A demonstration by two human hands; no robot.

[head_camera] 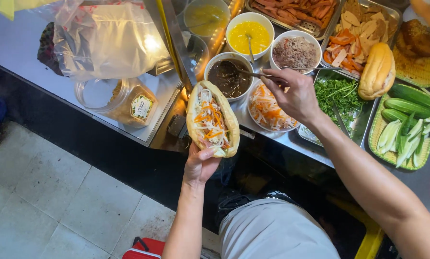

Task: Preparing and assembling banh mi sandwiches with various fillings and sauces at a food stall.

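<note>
While the left hand [199, 165] cradles an opened sandwich roll [212, 118] from beneath, fingers curled up around its near end, the right hand [291, 93] is closed in a pinch on the handle of a spoon [241, 72] whose bowl sits in the bowl of dark sauce [228, 79]. The roll is held in the air just off the near edge of the steel counter [282, 136], above the dark gap and the tiled floor [52, 192], with its cut face tilted upward and shredded carrot and white radish heaped high on it.

Likely faults from this position: the filling stands proud of the crust, so any tilt of the left wrist could shed strands over the near end, where the thumb is the only stop. A loaded spoon must cross the gap between sauce bowl and roll, and drips could fall on the counter edge or the bowl of pickled shreds [268, 111] just right of the roll. The right forearm also hangs over the tray of green herbs [342, 96], which a dropped elbow could brush.
</note>
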